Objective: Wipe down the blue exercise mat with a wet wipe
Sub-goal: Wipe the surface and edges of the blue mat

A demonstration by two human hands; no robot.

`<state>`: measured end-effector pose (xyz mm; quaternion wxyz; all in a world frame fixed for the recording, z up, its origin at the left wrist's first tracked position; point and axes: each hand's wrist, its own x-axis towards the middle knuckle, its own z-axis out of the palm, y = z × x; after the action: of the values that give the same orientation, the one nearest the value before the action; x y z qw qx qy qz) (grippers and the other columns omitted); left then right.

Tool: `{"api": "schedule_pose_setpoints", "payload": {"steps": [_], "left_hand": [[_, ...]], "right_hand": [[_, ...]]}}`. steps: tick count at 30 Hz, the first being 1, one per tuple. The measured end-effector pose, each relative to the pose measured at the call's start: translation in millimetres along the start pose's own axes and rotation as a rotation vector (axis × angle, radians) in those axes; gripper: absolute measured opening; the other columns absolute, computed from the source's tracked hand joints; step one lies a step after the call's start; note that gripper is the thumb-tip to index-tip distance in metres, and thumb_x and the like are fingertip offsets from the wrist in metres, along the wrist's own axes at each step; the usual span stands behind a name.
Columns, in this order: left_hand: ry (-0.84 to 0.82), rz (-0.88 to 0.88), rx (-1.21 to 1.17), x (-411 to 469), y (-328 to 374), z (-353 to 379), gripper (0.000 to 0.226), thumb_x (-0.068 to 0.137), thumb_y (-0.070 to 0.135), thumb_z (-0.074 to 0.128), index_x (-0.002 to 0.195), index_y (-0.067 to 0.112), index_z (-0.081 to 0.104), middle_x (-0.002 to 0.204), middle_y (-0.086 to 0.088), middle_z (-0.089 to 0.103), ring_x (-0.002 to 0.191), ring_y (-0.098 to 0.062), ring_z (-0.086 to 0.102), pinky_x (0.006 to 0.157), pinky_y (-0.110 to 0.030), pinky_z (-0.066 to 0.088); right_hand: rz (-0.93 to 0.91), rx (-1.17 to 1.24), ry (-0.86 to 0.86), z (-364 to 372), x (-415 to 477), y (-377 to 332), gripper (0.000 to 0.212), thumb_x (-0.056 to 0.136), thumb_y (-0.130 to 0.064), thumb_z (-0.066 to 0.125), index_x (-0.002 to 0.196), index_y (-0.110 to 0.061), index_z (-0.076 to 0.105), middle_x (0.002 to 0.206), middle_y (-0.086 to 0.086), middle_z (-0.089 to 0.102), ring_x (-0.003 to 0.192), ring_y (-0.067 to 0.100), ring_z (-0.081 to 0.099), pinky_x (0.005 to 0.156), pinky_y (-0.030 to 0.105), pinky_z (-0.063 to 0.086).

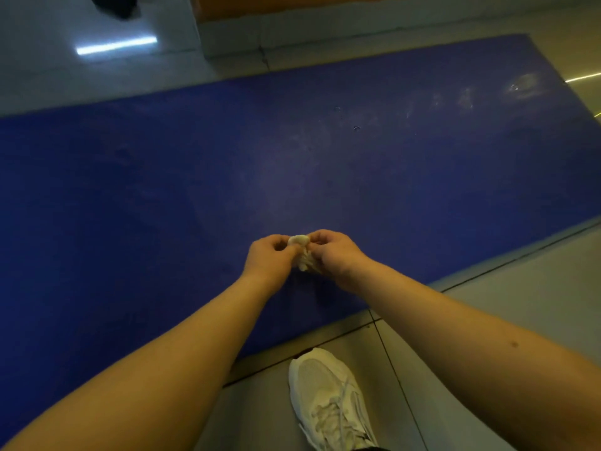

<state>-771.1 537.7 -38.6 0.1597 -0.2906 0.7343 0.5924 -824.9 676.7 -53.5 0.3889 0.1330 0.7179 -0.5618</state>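
The blue exercise mat (227, 164) lies flat on the tiled floor and fills most of the view. Pale smudges and small specks mark its far right part. Above the mat's near edge, my left hand (268, 255) and my right hand (336, 252) meet, both pinching a small crumpled white wet wipe (300, 247) between their fingertips. The wipe is bunched up and held in the air, apart from the mat's surface.
My foot in a white lace-up shoe (328, 398) stands on grey floor tiles (520, 288) just off the mat's near edge. An orange-topped ledge or wall base (292, 17) runs behind the mat. A dark object (113, 4) lies at the top left.
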Motion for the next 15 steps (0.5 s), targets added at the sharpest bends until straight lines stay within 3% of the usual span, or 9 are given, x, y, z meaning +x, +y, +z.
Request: {"api": "schedule_pose_setpoints", "payload": {"steps": [4,7,10,12,15], "left_hand": [[0.045,-0.066,0.025,3.0,-8.1,2.6,0.011,0.095,0.023,0.067,0.091,0.014,0.073,0.083,-0.005,0.074,0.079,-0.022,0.072,0.079,-0.045,0.061],[0.048,-0.056,0.158,7.5,-9.1,11.3,0.007,0.089,0.024,0.071,0.087,0.017,0.070,0.085,-0.003,0.073,0.080,-0.021,0.070,0.078,-0.046,0.060],[0.072,-0.042,0.338,10.9,-5.1,15.4,0.014,0.091,0.030,0.067,0.099,0.019,0.062,0.101,-0.001,0.067,0.089,-0.020,0.064,0.081,-0.043,0.058],[0.098,-0.032,0.452,12.3,-4.0,12.7,0.023,0.094,0.032,0.064,0.113,0.020,0.057,0.113,-0.001,0.061,0.095,-0.022,0.061,0.083,-0.043,0.056],[0.159,-0.008,0.584,14.9,-5.3,1.9,0.032,0.096,0.030,0.060,0.125,0.019,0.054,0.127,-0.001,0.052,0.104,-0.024,0.058,0.082,-0.043,0.054]], "right_hand": [[-0.020,-0.333,0.173,-1.7,7.9,0.9,0.016,0.095,-0.008,0.058,0.085,-0.015,0.068,0.086,0.011,0.071,0.074,0.021,0.065,0.058,0.032,0.053],[-0.026,-0.523,0.276,-12.8,11.1,-1.5,0.015,0.091,-0.007,0.056,0.087,-0.017,0.067,0.091,0.007,0.069,0.079,0.020,0.065,0.057,0.027,0.049],[-0.110,-0.809,0.439,-23.8,9.0,-0.4,0.015,0.093,-0.011,0.055,0.106,-0.014,0.063,0.115,0.007,0.057,0.099,0.025,0.056,0.071,0.032,0.046],[-0.241,-0.854,0.526,-22.9,4.0,6.0,0.024,0.094,-0.009,0.057,0.118,-0.012,0.058,0.125,0.007,0.045,0.110,0.025,0.047,0.076,0.031,0.044],[-0.497,-0.892,0.492,-6.6,-5.3,24.1,0.017,0.096,-0.009,0.060,0.113,-0.009,0.062,0.124,0.006,0.045,0.109,0.022,0.043,0.078,0.031,0.049]]}}
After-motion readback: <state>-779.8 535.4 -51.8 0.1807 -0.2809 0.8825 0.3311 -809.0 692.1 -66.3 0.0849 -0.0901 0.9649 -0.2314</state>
